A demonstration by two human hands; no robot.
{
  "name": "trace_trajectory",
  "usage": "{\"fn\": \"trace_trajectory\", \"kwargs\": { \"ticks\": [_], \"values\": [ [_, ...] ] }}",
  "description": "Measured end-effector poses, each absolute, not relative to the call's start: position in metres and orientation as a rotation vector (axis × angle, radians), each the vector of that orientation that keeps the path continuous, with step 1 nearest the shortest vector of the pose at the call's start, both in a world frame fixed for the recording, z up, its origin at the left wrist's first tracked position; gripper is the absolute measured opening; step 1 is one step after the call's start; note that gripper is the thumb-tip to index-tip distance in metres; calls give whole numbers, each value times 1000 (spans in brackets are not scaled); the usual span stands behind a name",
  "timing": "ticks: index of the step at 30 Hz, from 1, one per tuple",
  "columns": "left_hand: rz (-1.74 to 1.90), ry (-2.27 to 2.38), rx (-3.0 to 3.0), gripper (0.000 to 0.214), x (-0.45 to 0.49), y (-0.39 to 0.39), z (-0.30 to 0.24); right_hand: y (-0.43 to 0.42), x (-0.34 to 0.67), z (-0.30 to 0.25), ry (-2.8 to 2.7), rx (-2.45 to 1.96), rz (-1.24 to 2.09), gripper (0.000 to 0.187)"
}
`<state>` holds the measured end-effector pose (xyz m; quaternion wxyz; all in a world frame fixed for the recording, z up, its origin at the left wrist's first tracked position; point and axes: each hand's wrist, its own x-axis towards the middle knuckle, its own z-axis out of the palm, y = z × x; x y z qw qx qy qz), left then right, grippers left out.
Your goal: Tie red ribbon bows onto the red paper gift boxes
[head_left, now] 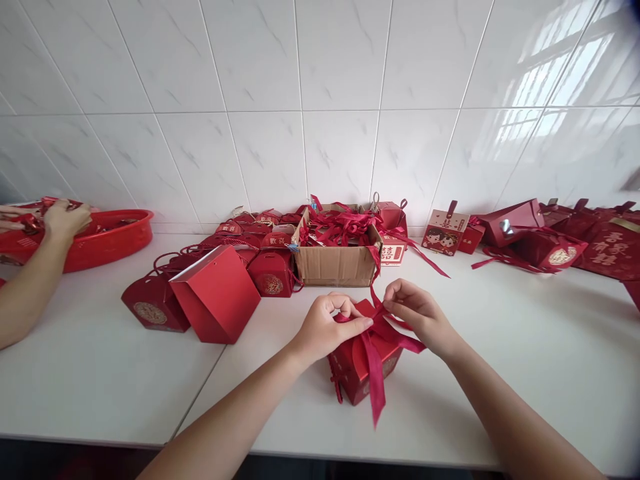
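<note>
In front of me on the white table stands a small red gift box [357, 377] with gold print on its side. A dark red ribbon [374, 373] lies looped over its top, one tail hanging down the front and another reaching right. My left hand [327, 327] is closed at the left of the bow, thumb and fingers pinching the ribbon. On the other side, my right hand [417, 313] pinches the ribbon near the top of the bow. A twisted red cord [336, 380] hangs along the box's left side.
Behind is a cardboard box [337, 267] of tangled ribbons. Several red gift boxes [273, 273] and a large plain red box [217, 293] stand left. At far left, another person's hand [65, 220] is over a red basin [113, 240]. Red bags [607, 243] lie right.
</note>
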<state>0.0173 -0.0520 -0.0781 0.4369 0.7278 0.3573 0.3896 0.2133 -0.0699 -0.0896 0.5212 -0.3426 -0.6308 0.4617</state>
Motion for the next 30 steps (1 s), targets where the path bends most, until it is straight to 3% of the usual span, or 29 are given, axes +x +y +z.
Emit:
{"fn": "trace_trajectory", "kwargs": {
  "ticks": [10,17,22,30],
  "values": [
    [891,868,1825,50,15,-47,-79,-65,220,-91,-1580,-859,1034,19],
    [907,807,1767,46,16,-47,-77,-64,221,-88,-1724,-1091,1093,35],
    [965,814,1808,48,18,-47,-79,-64,215,-90,-1704,-992,1161,40],
    [1017,818,1910,49,21,-44,-85,-62,210,-96,-1575,-1026,943,42]
  ]
}}
